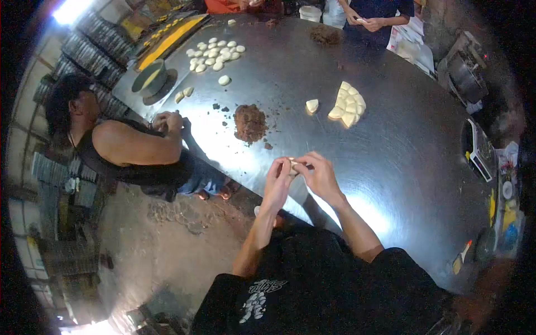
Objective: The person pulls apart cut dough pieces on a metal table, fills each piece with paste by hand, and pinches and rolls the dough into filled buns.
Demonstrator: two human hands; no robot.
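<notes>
Both my hands meet over the near edge of the metal table, pinching a small pale piece of dough [293, 167] between them. My left hand [277, 181] is closed on its left side; the fingers of my right hand [318, 177] press it from the right. Much of the dough is hidden by the fingers. Beyond my hands lies a crumbly brown heap of filling [250, 123], with loose bits around it. Farther right are a single dough piece [312, 106] and a cluster of cut dough pieces [348, 104].
Many round dough balls [215, 54] lie toward the back of the metal table [413, 151]. A bowl [149, 78] and a yellow-filled tray [173, 40] stand back left. A co-worker [134, 139] is at the left; others work across. A scale [479, 149] and brush [462, 257] are right.
</notes>
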